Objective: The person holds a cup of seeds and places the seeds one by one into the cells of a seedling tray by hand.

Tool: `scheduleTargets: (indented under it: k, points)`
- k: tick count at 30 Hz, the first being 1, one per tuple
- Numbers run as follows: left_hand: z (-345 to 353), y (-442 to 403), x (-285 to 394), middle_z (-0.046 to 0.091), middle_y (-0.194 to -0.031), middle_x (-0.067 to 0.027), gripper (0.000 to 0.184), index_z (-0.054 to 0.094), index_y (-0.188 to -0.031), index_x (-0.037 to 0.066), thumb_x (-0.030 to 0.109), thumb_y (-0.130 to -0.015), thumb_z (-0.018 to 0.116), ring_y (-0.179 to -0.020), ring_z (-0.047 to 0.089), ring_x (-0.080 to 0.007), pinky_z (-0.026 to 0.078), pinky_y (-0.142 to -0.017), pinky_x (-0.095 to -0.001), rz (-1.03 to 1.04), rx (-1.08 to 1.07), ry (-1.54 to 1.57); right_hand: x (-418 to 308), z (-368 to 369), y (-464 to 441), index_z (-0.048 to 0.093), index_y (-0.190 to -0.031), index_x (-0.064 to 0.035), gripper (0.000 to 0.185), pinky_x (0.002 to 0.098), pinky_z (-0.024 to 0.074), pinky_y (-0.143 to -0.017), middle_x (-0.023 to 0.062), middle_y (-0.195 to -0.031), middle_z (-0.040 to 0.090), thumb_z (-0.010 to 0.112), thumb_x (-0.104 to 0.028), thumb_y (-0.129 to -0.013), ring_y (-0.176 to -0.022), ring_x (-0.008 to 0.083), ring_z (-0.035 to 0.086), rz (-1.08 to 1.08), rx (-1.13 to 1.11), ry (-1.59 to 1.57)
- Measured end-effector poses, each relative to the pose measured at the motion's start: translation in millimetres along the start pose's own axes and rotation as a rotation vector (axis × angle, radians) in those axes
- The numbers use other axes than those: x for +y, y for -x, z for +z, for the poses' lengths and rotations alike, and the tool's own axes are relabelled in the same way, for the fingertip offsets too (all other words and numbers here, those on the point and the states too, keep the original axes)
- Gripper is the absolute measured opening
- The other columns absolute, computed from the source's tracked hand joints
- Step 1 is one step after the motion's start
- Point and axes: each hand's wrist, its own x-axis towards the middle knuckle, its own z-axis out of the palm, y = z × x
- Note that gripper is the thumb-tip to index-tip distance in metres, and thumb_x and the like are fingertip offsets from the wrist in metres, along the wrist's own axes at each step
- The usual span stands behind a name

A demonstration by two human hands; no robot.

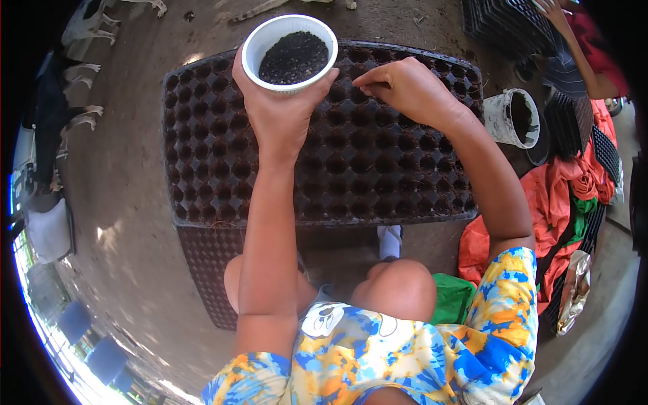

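Note:
In the head view my left hand (278,121) is wrapped round a white plastic cup (253,54), held above the far part of a dark seedling tray (324,192). Small black seed-like grains (294,61) lie in the cup. To the right of the cup, my right hand (412,94) hovers over the tray with thumb and fingers pinched together. Whatever may be between those fingertips is too small to make out. The tray has rows of round cells with dark brown material in them.
A white bucket (497,120) stands right of the tray. Stacked black trays (496,27) and another person's arm (580,54) are at upper right. Red-orange sheeting (540,202) lies on the right. Dogs (54,118) are at left.

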Motion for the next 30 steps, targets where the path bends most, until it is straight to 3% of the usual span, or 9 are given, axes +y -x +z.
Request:
scheduleTargets:
  k: [6, 9, 10, 13, 14, 15, 20, 27, 30]
  points:
    - [-1.2, 1.5, -6.2, 0.053, -0.124, -0.012, 0.094, 0.034, -0.135, -0.001, 0.009, -0.061, 0.091, -0.114, 0.054, -0.0205, 0.045, -0.099, -0.0328, -0.035, -0.006, 0.047, -0.9, -7.3, 0.7, 0.071, -0.108, -0.0043, 0.023, 0.0339, 0.0542, -0.081, 0.0139, -0.097, 0.072, 0.066, -0.01, -0.086, -0.088, 0.0264, 0.07, -0.09, -0.006, 0.043]
    - [-1.5, 1.3, -5.2, 0.053, -0.124, -0.0118, 0.095, 0.035, -0.135, 0.0, 0.009, -0.059, 0.092, -0.114, 0.054, -0.0209, 0.045, -0.099, -0.0333, -0.027, -0.031, 0.014, -8.8, -24.9, -3.0, 0.071, -0.107, -0.0033, 0.023, 0.0335, 0.0541, -0.081, 0.0135, -0.097, 0.072, 0.067, -0.01, -0.085, -0.088, 0.0261, 0.07, -0.089, 0.214, 0.067]
    - [-1.3, 1.1, -4.5, 0.053, -0.124, -0.0117, 0.095, 0.035, -0.135, 0.0, 0.009, -0.059, 0.092, -0.114, 0.054, -0.0211, 0.045, -0.099, -0.0334, -0.024, -0.042, -0.006, -17.2, -32.9, -6.6, 0.073, -0.094, -0.0055, 0.016, 0.0383, 0.0543, -0.077, 0.0151, -0.086, 0.071, 0.064, -0.013, -0.083, -0.086, 0.0293, 0.069, -0.225, 0.406, 0.064]
    - [5.2, 7.0, 5.2, 0.053, -0.125, -0.0125, 0.096, 0.037, -0.135, 0.0, 0.01, -0.056, 0.092, -0.115, 0.054, -0.0217, 0.044, -0.099, -0.0341, 0.011, -0.107, -0.099, -50.1, -45.9, -20.6, 0.072, -0.089, -0.0015, 0.014, 0.0402, 0.0528, -0.071, 0.0171, -0.082, 0.067, 0.064, -0.007, -0.08, -0.079, 0.037, 0.065, -0.417, 0.291, 0.124]
    - [9.7, 9.9, 12.6, 0.052, -0.128, -0.0143, 0.097, 0.037, -0.135, 0.002, 0.013, -0.056, 0.092, -0.117, 0.054, -0.0247, 0.044, -0.1, -0.0356, -0.002, -0.122, -0.105, -54.1, -39.5, -24.1, 0.072, -0.09, -0.0062, 0.015, 0.0385, 0.055, -0.074, 0.0166, -0.085, 0.07, 0.064, -0.013, -0.08, -0.084, 0.0294, 0.069, -0.397, 0.22, 0.223]
    - [12.9, 11.3, 13.4, 0.051, -0.129, -0.0146, 0.097, 0.037, -0.135, 0.002, 0.013, -0.056, 0.092, -0.118, 0.054, -0.0257, 0.044, -0.101, -0.0363, 0.026, -0.141, -0.149, -62.9, -32.6, -30.1, 0.071, -0.098, -0.0016, 0.02, 0.0412, 0.0539, -0.075, 0.0154, -0.09, 0.069, 0.066, -0.011, -0.08, -0.083, 0.0332, 0.067, -0.231, 0.049, 0.328]
    - [18.2, 18.6, 18.0, 0.05, -0.132, -0.0138, 0.097, 0.035, -0.138, 0.002, 0.011, -0.058, 0.091, -0.121, 0.051, -0.0254, 0.042, -0.103, -0.0375, 0.047, -0.169, -0.202, -72.9, -18.9, -38.0, 0.07, -0.093, -0.0014, 0.019, 0.0402, 0.0538, -0.072, 0.0151, -0.09, 0.069, 0.06, -0.009, -0.079, -0.079, 0.0336, 0.067, -0.289, -0.02, 0.454]
    - [9.1, 8.7, 4.0, 0.054, -0.124, -0.0139, 0.095, 0.037, -0.133, 0.0, 0.011, -0.056, 0.092, -0.112, 0.057, -0.024, 0.045, -0.098, -0.0351, 0.014, -0.052, -0.056, -62.0, -54.9, -4.6, 0.071, -0.092, -0.0035, 0.016, 0.0363, 0.053, -0.068, 0.0152, -0.08, 0.069, 0.065, -0.012, -0.079, -0.073, 0.028, 0.069, -0.206, 0.241, -0.074]
    - [0.5, 0.2, 3.1, 0.053, -0.123, -0.0123, 0.093, 0.036, -0.134, -0.001, 0.008, -0.059, 0.091, -0.113, 0.055, -0.02, 0.046, -0.096, -0.0327, -0.027, -0.027, 0.04, -39.1, -28.6, 13.1, 0.071, -0.093, -0.0031, 0.016, 0.0341, 0.052, -0.069, 0.0147, -0.08, 0.069, 0.067, -0.012, -0.08, -0.073, 0.0279, 0.068, -0.092, 0.179, -0.249]
